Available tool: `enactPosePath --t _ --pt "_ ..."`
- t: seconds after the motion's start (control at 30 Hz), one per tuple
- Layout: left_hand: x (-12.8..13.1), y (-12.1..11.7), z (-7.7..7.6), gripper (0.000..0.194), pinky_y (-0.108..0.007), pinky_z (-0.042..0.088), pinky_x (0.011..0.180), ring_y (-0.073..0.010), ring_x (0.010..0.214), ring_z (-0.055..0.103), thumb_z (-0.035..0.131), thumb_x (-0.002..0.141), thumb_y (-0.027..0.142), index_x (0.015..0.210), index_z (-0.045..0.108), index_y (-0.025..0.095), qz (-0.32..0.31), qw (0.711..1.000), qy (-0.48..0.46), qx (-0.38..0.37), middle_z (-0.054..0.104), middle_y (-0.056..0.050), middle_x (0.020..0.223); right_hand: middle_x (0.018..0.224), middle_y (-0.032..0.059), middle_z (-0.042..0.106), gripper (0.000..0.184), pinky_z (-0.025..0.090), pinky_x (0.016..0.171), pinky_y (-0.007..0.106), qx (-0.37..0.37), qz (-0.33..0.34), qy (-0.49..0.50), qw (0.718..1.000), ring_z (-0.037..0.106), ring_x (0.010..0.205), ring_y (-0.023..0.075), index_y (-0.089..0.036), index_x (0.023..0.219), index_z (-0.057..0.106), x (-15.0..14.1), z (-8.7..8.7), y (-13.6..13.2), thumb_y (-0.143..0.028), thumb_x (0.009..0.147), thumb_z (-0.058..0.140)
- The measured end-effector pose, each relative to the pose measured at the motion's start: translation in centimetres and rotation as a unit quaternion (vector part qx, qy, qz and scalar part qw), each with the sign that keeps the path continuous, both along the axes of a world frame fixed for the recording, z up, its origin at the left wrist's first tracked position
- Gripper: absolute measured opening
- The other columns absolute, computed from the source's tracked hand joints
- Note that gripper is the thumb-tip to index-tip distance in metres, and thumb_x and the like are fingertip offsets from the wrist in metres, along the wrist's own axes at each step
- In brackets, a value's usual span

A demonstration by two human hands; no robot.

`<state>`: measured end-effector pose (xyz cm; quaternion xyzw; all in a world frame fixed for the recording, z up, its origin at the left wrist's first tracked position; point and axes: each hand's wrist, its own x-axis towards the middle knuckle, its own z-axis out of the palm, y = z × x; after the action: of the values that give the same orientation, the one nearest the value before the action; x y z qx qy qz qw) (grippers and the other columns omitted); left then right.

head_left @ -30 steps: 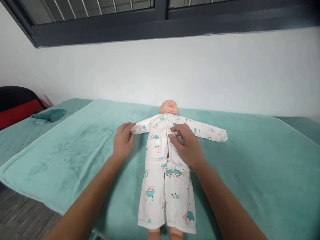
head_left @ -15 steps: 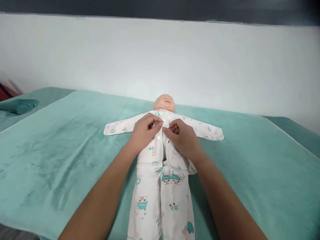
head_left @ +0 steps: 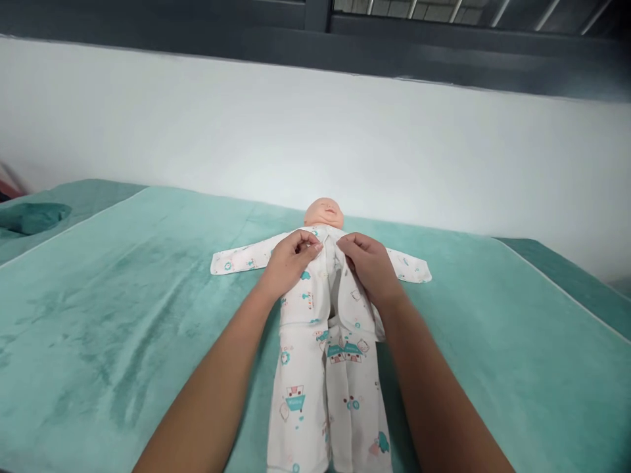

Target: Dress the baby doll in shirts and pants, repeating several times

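Note:
A baby doll (head_left: 324, 213) lies on its back, dressed in a white printed jacket (head_left: 304, 299) and matching trousers (head_left: 298, 420). The jacket's front gapes down the middle, and its sleeves stretch out to both sides. My left hand (head_left: 292, 263) is closed, thumb and fingers pinching the left front edge of the jacket near the chest. Opposite it, my right hand (head_left: 369, 266) pinches the right front edge. A narrow gap lies between the two hands. My fingers hide parts of the upper jacket edges.
A green plush cover (head_left: 123, 315) spreads under the doll, with light piping along its sides. Behind stands a white wall (head_left: 246, 125) below a dark window frame (head_left: 207, 33). At the far left is a fold of green cloth (head_left: 34, 217).
The view has tilted up, so more of the window frame shows. My hands have moved slightly apart, and the jacket's front edges are lifted and spread wider.

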<state>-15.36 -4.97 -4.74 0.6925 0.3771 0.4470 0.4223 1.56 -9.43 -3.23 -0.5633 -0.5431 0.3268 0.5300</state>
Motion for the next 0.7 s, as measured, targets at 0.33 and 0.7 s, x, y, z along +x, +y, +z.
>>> enactPosePath --t 0.33,0.7 --pt "0.6 0.0 0.3 0.016 -0.024 0.04 0.059 -0.0118 0.067 0.052 0.067 0.081 0.034 0.088 0.071 0.02 -0.016 1.0 -0.02 0.003 0.065 0.0 0.079 0.061 -0.0033 0.052 0.019 0.026 0.043 0.023 -0.003 -0.002 -0.024 1.0 0.038 0.047 0.0081 -0.021 0.08 0.064 -0.4 -0.7 -0.6 -0.04 0.081 0.063" --pt "0.1 -0.2 0.5 0.015 -0.025 0.038 0.054 -0.0109 0.062 0.052 0.071 0.078 0.032 0.087 0.076 0.021 -0.04 0.998 -0.036 -0.03 0.068 -0.001 0.077 0.074 -0.0007 0.062 0.026 0.04 0.055 0.022 -0.025 0.067 0.018 0.997 0.053 0.063 0.0104 -0.02 0.094 0.067 0.8 -0.8 -0.5 -0.038 0.076 0.071"
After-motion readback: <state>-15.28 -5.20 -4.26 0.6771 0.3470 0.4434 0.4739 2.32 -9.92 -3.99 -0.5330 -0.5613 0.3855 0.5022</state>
